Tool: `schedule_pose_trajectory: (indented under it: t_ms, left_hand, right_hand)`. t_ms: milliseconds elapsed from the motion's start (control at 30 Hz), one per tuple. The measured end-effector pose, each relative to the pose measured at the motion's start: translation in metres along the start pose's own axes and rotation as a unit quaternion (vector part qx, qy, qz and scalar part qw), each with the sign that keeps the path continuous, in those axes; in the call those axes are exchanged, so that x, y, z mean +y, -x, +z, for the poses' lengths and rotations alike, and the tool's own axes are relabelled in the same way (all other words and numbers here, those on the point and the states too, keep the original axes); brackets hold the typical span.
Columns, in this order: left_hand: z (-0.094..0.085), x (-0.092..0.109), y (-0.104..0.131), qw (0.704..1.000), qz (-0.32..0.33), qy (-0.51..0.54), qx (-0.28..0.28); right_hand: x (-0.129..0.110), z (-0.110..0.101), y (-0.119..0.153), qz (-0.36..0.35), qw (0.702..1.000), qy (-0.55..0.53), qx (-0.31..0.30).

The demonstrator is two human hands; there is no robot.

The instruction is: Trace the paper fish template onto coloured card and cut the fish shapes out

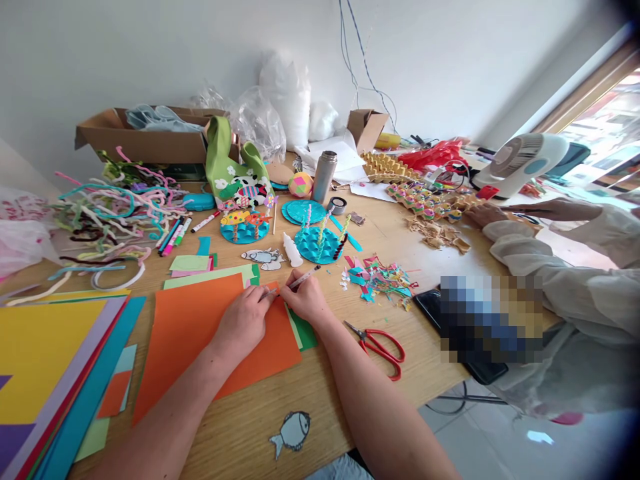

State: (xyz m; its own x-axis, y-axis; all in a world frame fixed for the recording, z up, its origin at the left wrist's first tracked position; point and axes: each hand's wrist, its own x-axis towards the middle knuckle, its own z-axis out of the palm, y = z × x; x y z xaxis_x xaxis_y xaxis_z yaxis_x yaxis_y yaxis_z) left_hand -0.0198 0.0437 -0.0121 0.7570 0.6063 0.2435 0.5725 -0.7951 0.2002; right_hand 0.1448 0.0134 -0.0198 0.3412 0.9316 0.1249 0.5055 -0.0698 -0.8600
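My right hand (306, 297) is closed around a slim pale pen (311, 273), its dark end pointing up and to the right. My left hand (243, 313) rests on a large orange paper sheet (195, 327). Its fingertips are pressed together close to the pen hand, on something small and pale that I cannot make out. Under the orange sheet, light and dark green paper (303, 327) sticks out. Red-handled scissors (383, 350) lie to the right of my right forearm. A grey paper fish cutout (294, 430) lies near the table's front edge.
Coloured paper (45, 353) is stacked at left, below fuzzy pipe cleaners (125, 200). Blue decorated discs (320, 245), a metal bottle (325, 177) and paper scraps (383, 280) lie ahead. At right are a phone (430, 308), a white fan (520, 163) and another person's sleeved arms (535, 247).
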Motion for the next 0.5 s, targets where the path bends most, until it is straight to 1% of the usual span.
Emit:
schedule_pose_trajectory:
  t_ms: [300, 500]
  left_hand:
    - [0.0005, -0.0004, -0.0001, 1.0, 0.007, -0.022, -0.001]
    - [0.0012, -0.0006, 0.0004, 1.0, 0.005, -0.015, 0.0]
  right_hand:
    - [-0.0006, -0.0003, 0.0002, -0.002, 1.0, 0.001, 0.002]
    - [-0.0024, -0.001, 0.0005, -0.001, 1.0, -0.002, 0.006]
